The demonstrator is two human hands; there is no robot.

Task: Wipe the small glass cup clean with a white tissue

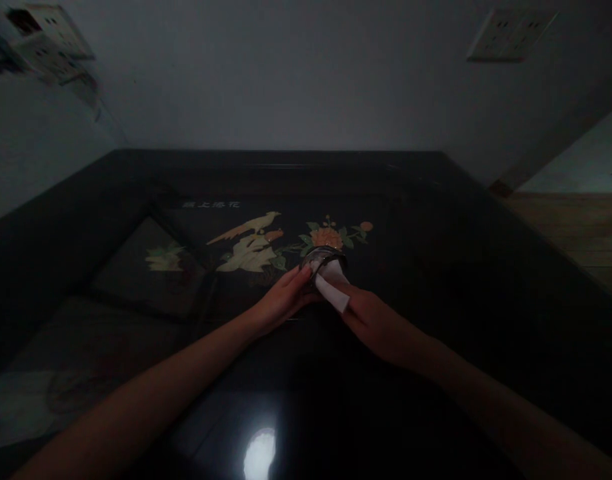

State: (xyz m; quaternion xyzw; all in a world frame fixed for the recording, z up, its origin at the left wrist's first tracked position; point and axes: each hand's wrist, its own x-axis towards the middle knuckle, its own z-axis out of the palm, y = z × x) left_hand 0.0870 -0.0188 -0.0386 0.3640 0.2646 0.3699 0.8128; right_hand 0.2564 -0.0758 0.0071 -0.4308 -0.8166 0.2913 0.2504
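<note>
Glassware [325, 254] is being held over black desk [436, 280] near flower inlay [327, 237]; left hand [281, 300] is gripping its side, right hand [369, 317] is holding white tissue [333, 293] at its mouth, fingertips hidden.

A short line of four pale Chinese characters [211, 205] runs left to right on the dark, glossy surface [411, 280], toward its far left part, above and to the left of the inlaid bird [249, 227]. The second character reads 上 and the last appears to be 花; the first and third are too small and dim to read surely.
</note>
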